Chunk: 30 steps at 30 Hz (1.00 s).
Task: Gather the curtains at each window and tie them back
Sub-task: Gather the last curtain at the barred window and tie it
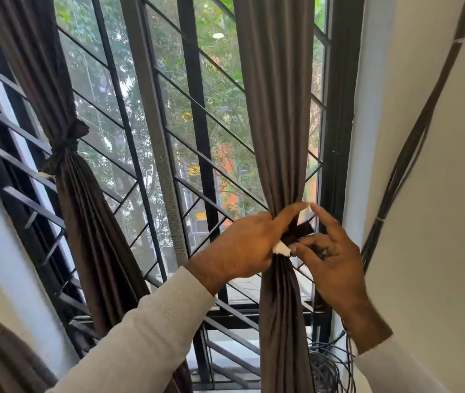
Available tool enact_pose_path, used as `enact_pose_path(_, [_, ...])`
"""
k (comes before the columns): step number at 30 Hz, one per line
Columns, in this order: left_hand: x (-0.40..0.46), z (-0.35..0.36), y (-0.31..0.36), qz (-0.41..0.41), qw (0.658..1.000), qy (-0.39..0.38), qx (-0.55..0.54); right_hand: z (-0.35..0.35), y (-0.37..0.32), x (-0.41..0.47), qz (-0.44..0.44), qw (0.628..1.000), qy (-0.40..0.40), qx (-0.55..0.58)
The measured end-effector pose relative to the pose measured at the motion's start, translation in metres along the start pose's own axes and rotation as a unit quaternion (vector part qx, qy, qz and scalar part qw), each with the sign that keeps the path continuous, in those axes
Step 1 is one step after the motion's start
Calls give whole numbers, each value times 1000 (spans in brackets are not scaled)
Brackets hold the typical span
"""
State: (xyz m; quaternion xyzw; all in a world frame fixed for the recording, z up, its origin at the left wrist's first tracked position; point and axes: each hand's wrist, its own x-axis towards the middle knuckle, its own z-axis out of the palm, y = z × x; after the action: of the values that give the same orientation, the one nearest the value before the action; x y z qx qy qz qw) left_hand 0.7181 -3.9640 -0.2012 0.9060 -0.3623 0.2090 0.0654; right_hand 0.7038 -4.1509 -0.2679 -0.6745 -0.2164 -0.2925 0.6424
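**Two hands working a tie band at the gathered right curtain**

A head-worn camera is looking at a barred window [169,137] with trees showing green beyond the glass. Two dark brown curtains are hanging in front of it.

The left curtain [84,222] is hanging gathered into a narrow bundle, and a tie-back [65,146] of the same dark fabric is sitting knotted around its middle, with the cloth fanning out below the knot.

The right curtain [278,123] is hanging near the right side of the window frame, pulled into a tight column of folds. At its waist both hands are meeting. The left hand [242,245], coming out of a pale knitted sleeve [140,336], is curling around the bundle from the left; its grip is closing on the curtain, with the forefinger stretching across the front and a white tab [280,248] showing at its fingertips. The right hand [336,265] is reaching in from the right, its lower fingers pinching the dark tie band [300,232] just beside that white tab, while its forefinger is lifting free and nearly touching the left forefinger's tip.

To the right, black cables [412,148] are running up the cream wall [438,194], and a loose coil of cable [327,370] is lying low behind the right curtain.
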Motion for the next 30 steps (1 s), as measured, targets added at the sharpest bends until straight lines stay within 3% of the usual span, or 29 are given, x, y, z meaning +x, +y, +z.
enact_pose_path(3, [3, -2, -5, 24, 999, 2, -23, 1, -6, 9, 5, 999, -15, -27])
enact_pose_path(8, [-6, -2, -7, 46, 984, 62, -162, 3, -9, 12, 36, 999, 12, -8])
enact_pose_path(13, [-17, 29, -2, -4, 951, 250, -184, 0, -2, 24, 93, 995, 42, -17])
enact_pose_path(18, [-16, 32, 3, 37, 963, 248, -100, -3, 0, 28, 94, 995, -2, -18])
enact_pose_path(24, [-13, 35, 1, 5, 962, 266, -57, -9, -4, 30, 108, 993, -31, -19])
enact_pose_path(30, [-8, 41, -7, 79, 959, 261, 75, -19, -15, 37, 67, 992, -88, -53])
